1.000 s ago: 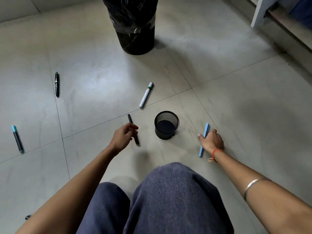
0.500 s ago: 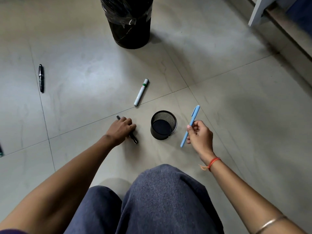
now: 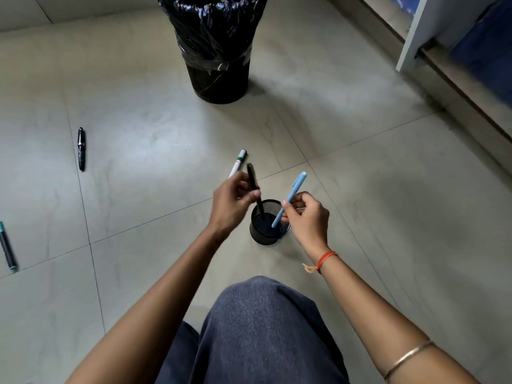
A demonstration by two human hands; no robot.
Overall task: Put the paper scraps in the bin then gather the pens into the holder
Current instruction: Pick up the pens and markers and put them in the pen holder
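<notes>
A black mesh holder [image 3: 259, 235] stands on the floor in front of my knee. My left hand [image 3: 232, 202] grips a black pen [image 3: 253, 180], tip down inside the holder's mouth. My right hand [image 3: 306, 214] pinches a light blue pen [image 3: 295, 189], its lower end also inside the holder. A white marker with a green band [image 3: 240, 160] lies just beyond my left hand. Further left on the floor lie a black pen [image 3: 81, 148] and a teal-capped pen [image 3: 7, 249]. No paper scraps show on the floor.
A black bin [image 3: 219, 51] lined with a black bag stands beyond the holder. A white furniture leg [image 3: 410, 42] and a low ledge run along the upper right. My knee in blue-grey cloth [image 3: 266, 328] fills the bottom middle.
Both hands rose from the floor and came together over the holder. The left lifted the black pen, the right brought the blue pen in; both tips now point into the holder.
</notes>
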